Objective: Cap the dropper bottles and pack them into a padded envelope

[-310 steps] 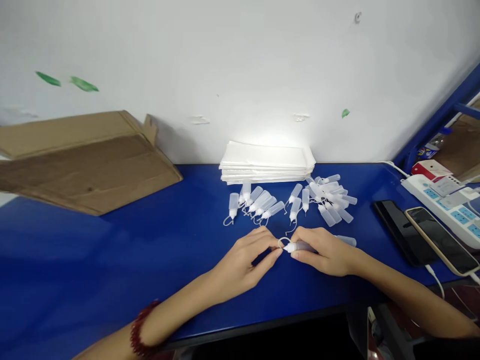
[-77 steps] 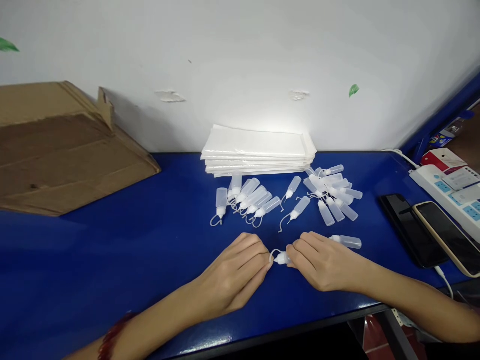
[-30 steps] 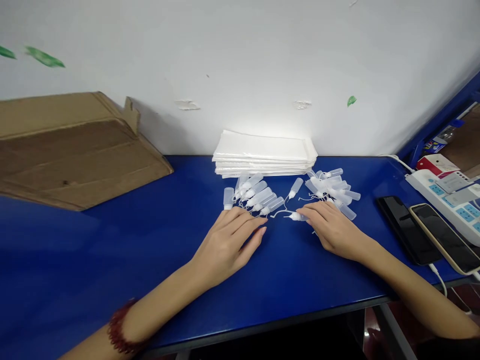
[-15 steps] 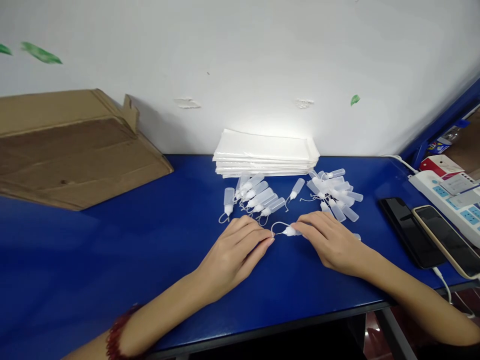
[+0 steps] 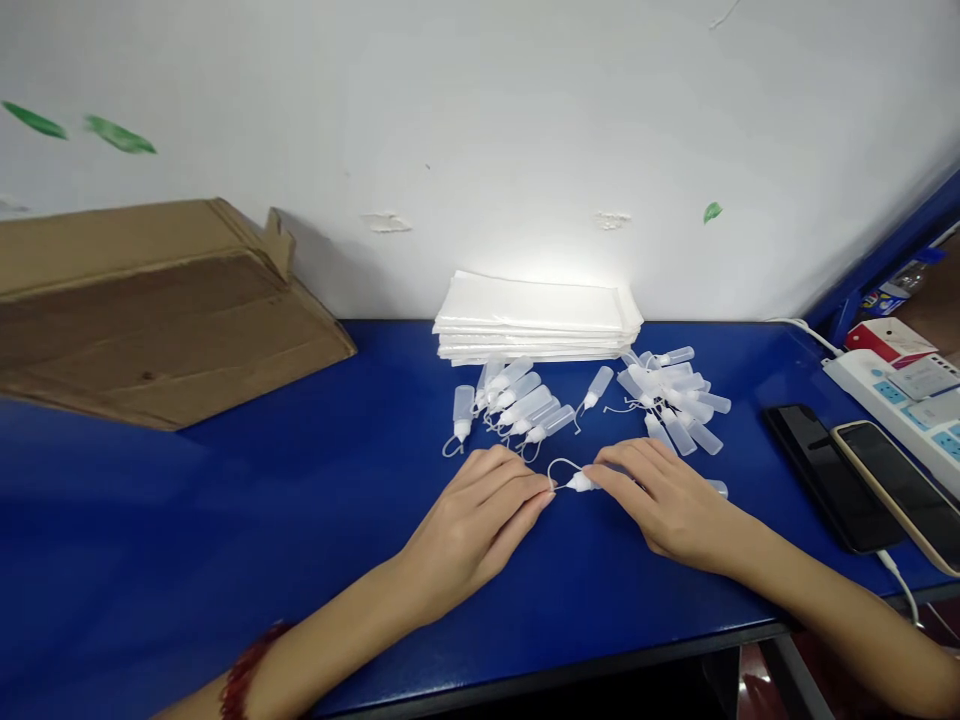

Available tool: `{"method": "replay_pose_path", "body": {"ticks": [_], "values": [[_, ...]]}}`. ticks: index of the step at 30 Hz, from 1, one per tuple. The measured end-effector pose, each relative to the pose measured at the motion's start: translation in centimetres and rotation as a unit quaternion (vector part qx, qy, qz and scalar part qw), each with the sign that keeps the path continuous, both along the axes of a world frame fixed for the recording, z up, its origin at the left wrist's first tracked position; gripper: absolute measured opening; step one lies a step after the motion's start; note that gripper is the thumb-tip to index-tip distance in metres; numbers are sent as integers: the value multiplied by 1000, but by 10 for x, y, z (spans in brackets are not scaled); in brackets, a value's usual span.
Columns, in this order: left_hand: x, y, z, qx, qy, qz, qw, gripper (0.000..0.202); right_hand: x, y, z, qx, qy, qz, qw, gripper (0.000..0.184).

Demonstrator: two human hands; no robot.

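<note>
Over the front middle of the blue table, my right hand [image 5: 667, 500] grips a small translucent needle-tip bottle [image 5: 580, 482] lying sideways, its thin tip pointing left. Most of the bottle's body is hidden by the fingers. A thin white cap strap [image 5: 564, 461] arches from the bottle's neck over to my left hand [image 5: 472, 525]. There, thumb and forefinger pinch the strap's end right at the needle tip. Whether the cap sits on the tip is too small to tell. Behind the left hand lies a group of similar bottles [image 5: 525, 405], several with looped straps.
Another pile of bottles [image 5: 679, 390] lies behind my right hand, with a single bottle [image 5: 598, 386] between the groups. White packets [image 5: 532, 310] are stacked against the wall. Cardboard [image 5: 150, 330] stands at left; a black phone [image 5: 829, 480], second phone [image 5: 900, 490] and power strip [image 5: 877, 385] are at right.
My left fingers have come slightly closer to the needle tip with the strap's end. The right hand still grips the bottle. The whole view has shifted a little.
</note>
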State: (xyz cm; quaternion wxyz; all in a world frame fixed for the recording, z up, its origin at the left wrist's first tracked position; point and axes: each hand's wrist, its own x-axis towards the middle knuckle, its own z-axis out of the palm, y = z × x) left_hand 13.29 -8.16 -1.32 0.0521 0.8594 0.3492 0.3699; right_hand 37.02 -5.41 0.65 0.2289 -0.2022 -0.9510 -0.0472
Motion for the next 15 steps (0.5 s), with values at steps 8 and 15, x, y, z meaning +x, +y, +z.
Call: {"method": "replay_pose_path", "body": {"ticks": [8,15], "values": [[0,0,0,4,4,-1,1000,12,-1,0,-1,1,3,0,1000,39],[0,-2,1,4,1,3,1000,11,1,0,1,-19,12,7,1000,40]]}}
